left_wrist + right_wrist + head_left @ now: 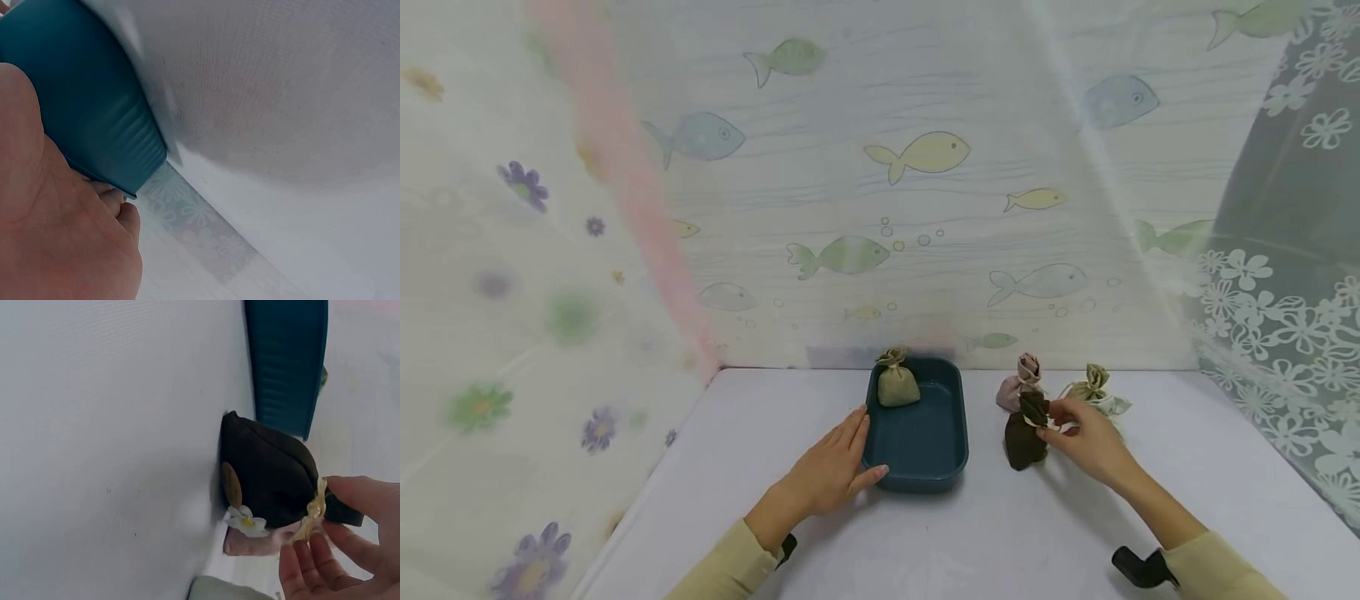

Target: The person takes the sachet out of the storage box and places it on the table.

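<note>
My left hand lies along the left side of a dark teal tray, fingers straight against the wall and thumb at the front rim. The left wrist view shows the tray's ribbed outer wall beside the palm. Inside the tray, at its back left, sits a light green drawstring pouch. To the right of the tray, my right hand pinches a dark brown drawstring pouch at its tied neck. The right wrist view shows a cream drawstring and a white flower on it.
A pink pouch stands just behind the dark one. An olive-topped pouch and a pale pouch top show behind my right hand, partly covered. A fish-printed curtain hangs along the table's back edge.
</note>
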